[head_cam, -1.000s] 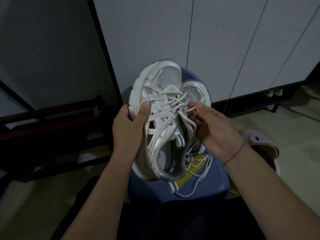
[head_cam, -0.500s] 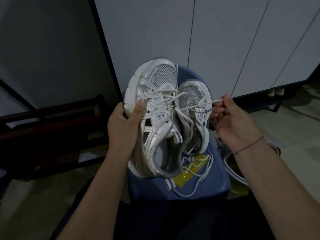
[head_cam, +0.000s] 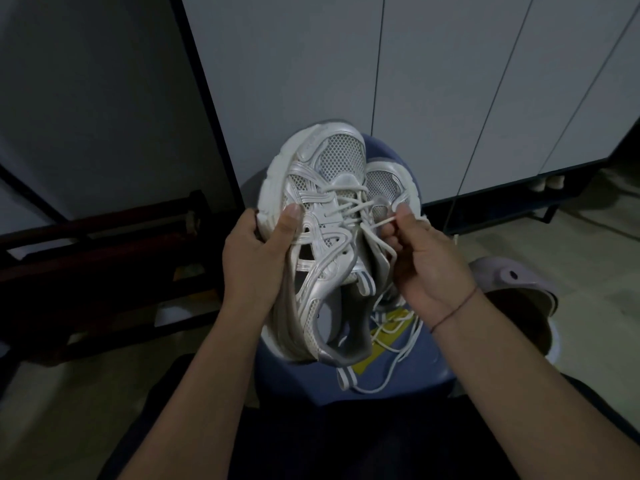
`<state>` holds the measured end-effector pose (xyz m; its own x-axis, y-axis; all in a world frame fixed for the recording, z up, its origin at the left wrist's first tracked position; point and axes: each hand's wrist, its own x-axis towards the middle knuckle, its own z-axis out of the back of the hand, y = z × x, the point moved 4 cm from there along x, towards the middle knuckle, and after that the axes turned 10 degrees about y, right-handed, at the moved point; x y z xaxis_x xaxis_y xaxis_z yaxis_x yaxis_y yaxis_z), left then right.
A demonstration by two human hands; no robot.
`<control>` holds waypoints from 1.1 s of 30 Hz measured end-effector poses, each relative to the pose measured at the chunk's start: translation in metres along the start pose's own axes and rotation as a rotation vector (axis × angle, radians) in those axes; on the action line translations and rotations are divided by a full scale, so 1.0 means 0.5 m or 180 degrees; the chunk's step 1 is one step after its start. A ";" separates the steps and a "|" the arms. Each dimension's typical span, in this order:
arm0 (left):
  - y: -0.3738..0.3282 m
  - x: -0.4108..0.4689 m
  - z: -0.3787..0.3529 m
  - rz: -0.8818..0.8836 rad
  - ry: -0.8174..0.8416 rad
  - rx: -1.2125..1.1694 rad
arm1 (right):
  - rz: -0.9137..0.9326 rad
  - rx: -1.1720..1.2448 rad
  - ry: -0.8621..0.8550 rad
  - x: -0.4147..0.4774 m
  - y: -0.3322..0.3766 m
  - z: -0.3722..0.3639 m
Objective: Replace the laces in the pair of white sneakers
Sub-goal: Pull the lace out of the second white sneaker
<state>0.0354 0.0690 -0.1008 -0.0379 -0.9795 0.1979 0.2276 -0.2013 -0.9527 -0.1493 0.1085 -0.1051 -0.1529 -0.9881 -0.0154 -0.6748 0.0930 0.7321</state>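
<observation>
A white and silver sneaker [head_cam: 322, 237] stands toe-up over a blue stool [head_cam: 398, 372]. My left hand [head_cam: 259, 258] grips its sole and left side, thumb on the upper. My right hand [head_cam: 426, 258] pinches a white lace [head_cam: 375, 223] that runs from the eyelets to my fingertips. The second white sneaker [head_cam: 388, 185] lies behind the first on the stool, mostly hidden. Loose white lace [head_cam: 398, 344] is heaped on the seat over a yellow patch.
White cabinet doors [head_cam: 433, 81] rise behind the stool. A dark wooden rack [head_cam: 104, 258] stands to the left. A pale lilac clog [head_cam: 512, 282] lies on the tiled floor at right. My dark-clothed legs fill the bottom of the view.
My right hand, which had drawn the lace out to the right, has come back in to the eyelets. The sneaker in my left hand has barely shifted.
</observation>
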 end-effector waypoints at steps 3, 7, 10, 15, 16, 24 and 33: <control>-0.001 0.000 -0.002 -0.0032 -0.0010 -0.0016 | -0.0060 0.0277 -0.0093 0.003 -0.003 0.004; -0.004 0.000 -0.009 -0.0102 -0.0024 0.0080 | -0.0195 0.0741 -0.0328 0.007 -0.019 0.008; -0.005 -0.002 -0.020 -0.0126 0.0009 0.0047 | -0.0340 0.1243 -0.0364 0.002 -0.025 0.002; -0.002 -0.009 -0.030 -0.0113 0.0038 0.0056 | -0.0369 0.1584 -0.0540 0.010 -0.033 0.023; -0.002 -0.010 -0.031 -0.0120 0.0043 0.0047 | -0.0300 0.1528 -0.0585 0.015 -0.030 0.029; -0.005 -0.001 0.009 -0.0067 -0.0137 0.0123 | 0.0180 -0.0990 -0.1160 0.028 0.025 0.094; -0.007 0.002 0.014 -0.0051 0.0041 0.0440 | 0.0828 -0.3123 0.0645 -0.021 0.050 -0.028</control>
<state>0.0415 0.0686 -0.0957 -0.0550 -0.9764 0.2089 0.3588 -0.2146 -0.9084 -0.1543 0.1197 -0.0772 -0.0241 -0.9622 0.2712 0.2608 0.2558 0.9309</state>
